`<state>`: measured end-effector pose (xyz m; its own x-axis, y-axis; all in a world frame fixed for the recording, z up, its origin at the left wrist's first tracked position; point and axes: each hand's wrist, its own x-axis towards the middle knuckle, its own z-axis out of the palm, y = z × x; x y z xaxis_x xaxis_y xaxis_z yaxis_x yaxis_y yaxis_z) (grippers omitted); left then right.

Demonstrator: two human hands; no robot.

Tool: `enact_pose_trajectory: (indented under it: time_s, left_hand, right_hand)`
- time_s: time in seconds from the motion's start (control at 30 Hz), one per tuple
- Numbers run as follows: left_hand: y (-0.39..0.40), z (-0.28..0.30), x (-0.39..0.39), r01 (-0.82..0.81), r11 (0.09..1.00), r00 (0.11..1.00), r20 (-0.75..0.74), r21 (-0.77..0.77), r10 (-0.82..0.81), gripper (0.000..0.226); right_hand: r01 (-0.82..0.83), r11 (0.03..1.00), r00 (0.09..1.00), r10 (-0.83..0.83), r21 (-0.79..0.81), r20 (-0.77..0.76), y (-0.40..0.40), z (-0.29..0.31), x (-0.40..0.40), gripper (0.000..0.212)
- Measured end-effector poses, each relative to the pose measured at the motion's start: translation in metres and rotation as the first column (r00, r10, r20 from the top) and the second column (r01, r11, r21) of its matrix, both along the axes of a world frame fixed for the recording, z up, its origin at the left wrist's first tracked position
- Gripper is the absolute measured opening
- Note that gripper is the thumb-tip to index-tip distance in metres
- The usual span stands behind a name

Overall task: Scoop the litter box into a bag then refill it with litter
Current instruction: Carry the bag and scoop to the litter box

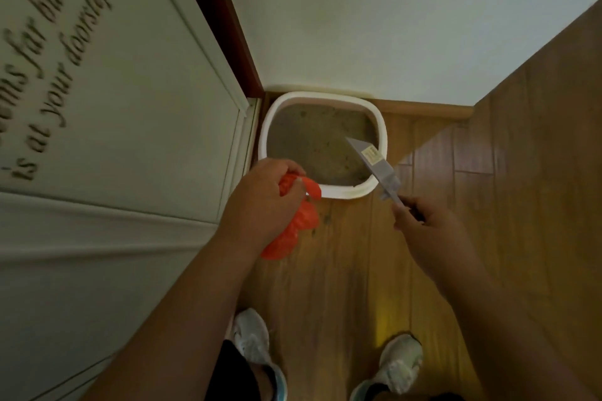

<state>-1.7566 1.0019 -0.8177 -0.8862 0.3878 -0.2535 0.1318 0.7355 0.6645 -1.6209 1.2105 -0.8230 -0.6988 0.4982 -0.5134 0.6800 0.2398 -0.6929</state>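
**Scoop and bag held over litter box**

White panel w/ lettering (pixel 49 75) at far left. Left hand (pixel 260 202) grips bunched orange bag (pixel 299 221), fingers curled round its top. Litter box (pixel 382 137), white rim, sits on wood floor (pixel 342 270) in corner against wall; litter (pixel 312 143) inside. Right hand (pixel 426 225) pinches handle of grey scoop (pixel 371 156); blade over box's right side.
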Motion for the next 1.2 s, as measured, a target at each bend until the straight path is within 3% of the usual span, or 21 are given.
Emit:
enact_pose_trajectory:
  time_s: [0.23,0.4,0.47,0.57,0.67,0.83,1.03,1.2]
  left_hand:
    - [0.014,-0.139,-0.012,-0.065,0.998,0.998,-0.019,0.006,0.065,0.015]
    - [0.028,-0.213,-0.016,-0.062,0.998,0.996,-0.069,0.017,0.063,0.011]
    - [0.039,-0.222,-0.026,-0.018,1.0,0.991,-0.135,-0.003,0.017,0.009]
    - [0.059,-0.229,-0.039,0.011,0.998,0.964,-0.266,0.061,0.006,0.009]
    - [0.071,-0.235,-0.046,0.032,0.998,0.961,-0.275,0.061,-0.014,0.009]
    - [0.077,-0.223,-0.035,0.01,0.972,0.956,-0.286,0.234,0.059,0.011]
    - [0.063,-0.231,-0.041,0.039,0.992,0.95,-0.312,0.117,-0.001,0.012]
    - [0.069,-0.222,-0.044,-0.046,0.969,0.96,-0.256,0.244,0.11,0.01]
  right_hand:
    - [-0.007,1.0,0.999,0.006,0.023,0.043,0.014,-0.141,-0.011,0.032]
    - [-0.105,0.985,0.992,0.094,0.136,0.09,0.032,-0.217,-0.024,0.033]
    - [-0.15,0.967,0.987,0.135,0.206,0.087,0.044,-0.222,-0.041,0.027]
    - [-0.113,0.952,0.989,0.135,0.284,-0.059,0.058,-0.222,-0.06,0.031]
    - [-0.112,0.947,0.987,0.141,0.301,-0.077,0.064,-0.227,-0.069,0.036]
    - [-0.009,0.984,0.991,0.032,0.177,-0.128,0.061,-0.218,-0.068,0.032]
    - [0.043,0.995,0.993,-0.033,0.088,-0.116,0.052,-0.214,-0.064,0.033]
    - [0.027,0.999,0.985,-0.03,-0.019,-0.167,0.035,-0.204,-0.06,0.026]
